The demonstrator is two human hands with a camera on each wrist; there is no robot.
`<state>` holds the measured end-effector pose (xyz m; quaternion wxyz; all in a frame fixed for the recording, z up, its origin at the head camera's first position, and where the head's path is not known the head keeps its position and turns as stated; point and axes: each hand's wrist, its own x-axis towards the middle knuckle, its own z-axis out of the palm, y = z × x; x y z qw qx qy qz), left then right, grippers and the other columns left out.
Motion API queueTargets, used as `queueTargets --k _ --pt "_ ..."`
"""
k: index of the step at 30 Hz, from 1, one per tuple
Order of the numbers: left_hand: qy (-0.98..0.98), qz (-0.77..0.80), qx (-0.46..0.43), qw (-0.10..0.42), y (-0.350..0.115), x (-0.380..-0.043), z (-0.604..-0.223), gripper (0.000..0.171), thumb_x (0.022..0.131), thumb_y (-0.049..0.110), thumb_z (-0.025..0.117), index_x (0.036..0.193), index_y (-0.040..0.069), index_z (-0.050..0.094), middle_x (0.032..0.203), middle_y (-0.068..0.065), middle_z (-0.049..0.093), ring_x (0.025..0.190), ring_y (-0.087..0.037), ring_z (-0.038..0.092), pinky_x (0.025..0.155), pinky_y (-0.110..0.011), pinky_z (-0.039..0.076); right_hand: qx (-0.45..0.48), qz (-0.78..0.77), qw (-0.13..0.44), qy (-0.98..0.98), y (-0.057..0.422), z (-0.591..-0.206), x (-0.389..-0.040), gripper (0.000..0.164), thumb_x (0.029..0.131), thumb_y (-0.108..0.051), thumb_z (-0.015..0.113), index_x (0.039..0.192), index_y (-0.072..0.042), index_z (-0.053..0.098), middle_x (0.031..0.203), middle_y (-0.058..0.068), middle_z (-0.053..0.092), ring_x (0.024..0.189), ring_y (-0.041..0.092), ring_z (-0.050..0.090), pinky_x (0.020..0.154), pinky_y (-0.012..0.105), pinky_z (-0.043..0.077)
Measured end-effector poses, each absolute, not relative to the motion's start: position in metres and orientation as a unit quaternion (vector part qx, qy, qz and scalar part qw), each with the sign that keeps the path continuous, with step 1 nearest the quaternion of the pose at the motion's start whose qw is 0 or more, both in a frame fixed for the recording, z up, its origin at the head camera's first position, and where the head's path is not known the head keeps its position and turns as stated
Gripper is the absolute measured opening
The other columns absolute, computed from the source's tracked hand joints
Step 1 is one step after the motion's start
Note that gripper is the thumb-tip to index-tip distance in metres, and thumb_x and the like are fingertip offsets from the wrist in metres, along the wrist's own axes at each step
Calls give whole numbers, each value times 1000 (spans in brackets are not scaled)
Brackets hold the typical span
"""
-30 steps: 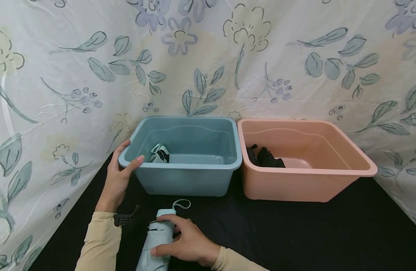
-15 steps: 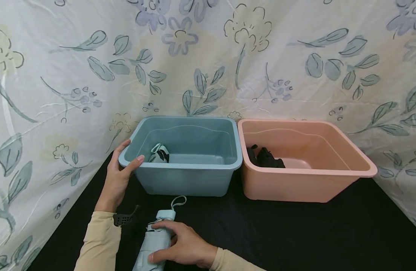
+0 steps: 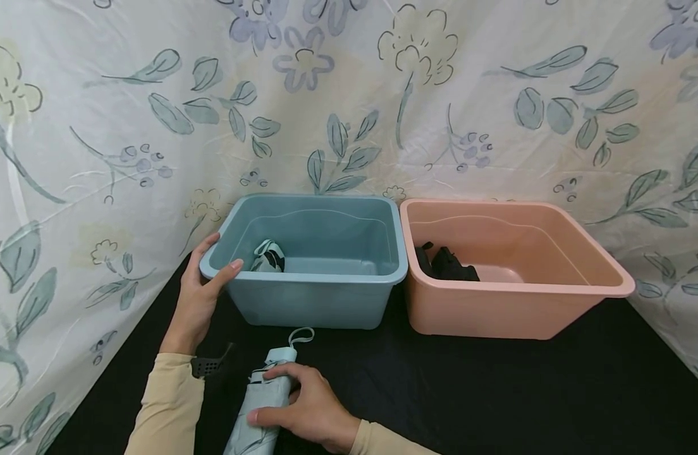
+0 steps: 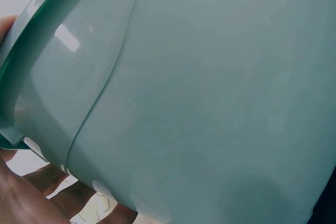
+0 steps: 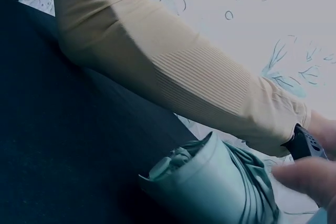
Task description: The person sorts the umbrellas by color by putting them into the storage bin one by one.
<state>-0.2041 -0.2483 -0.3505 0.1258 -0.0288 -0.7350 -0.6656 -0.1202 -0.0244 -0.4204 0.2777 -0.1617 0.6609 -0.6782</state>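
My right hand (image 3: 313, 406) grips a folded pale-blue umbrella (image 3: 260, 404) over the black surface in front of the bins. The thumb lies on the near side of the umbrella and a finger reaches across near its handle end. A thin wrist loop sticks out from that end. In the right wrist view the umbrella's (image 5: 210, 182) open fabric end faces the camera. My left hand (image 3: 196, 297) holds the left front corner of a blue plastic bin (image 3: 315, 300), thumb over the rim. A small grey-and-black item with a pale loop (image 3: 267, 257) lies inside that bin.
A pink plastic bin (image 3: 497, 313) stands against the blue bin's right side, with black items (image 3: 450, 265) at its left end. Behind both rises a floral cloth (image 3: 349, 95). Black cloth (image 3: 485, 392) covers the surface in front.
My right hand and the umbrella have shifted slightly left, and the wrist loop has swung left and up a little. The left hand and both bins have stayed in place.
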Motion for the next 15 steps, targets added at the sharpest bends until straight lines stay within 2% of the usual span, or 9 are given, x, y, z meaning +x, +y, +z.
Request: queueTargets --k 5,11,15 --pt "-734 -667 -31 126 -248 -204 -350 74 101 25 62 161 25 20 162 -10 17 141 -36 25 113 -63 24 -147 -684 251 669 -26 -423 -119 44 79 1 77 119 -13 64 103 4 62 78 16 64 66 26 51" --pt "-733 -668 -31 126 -248 -204 -350 73 101 24 62 161 25 21 161 -10 18 141 -35 26 113 -60 25 -158 -709 252 639 -26 -422 -122 53 74 10 63 123 -10 60 109 8 57 85 18 61 71 30 52" --pt "-734 -666 -31 128 -248 -204 -351 73 101 25 62 161 25 21 161 -10 18 140 -36 26 112 -60 25 -159 -726 262 616 -23 -419 -126 54 75 11 60 125 -7 58 110 12 55 82 20 61 71 32 53"
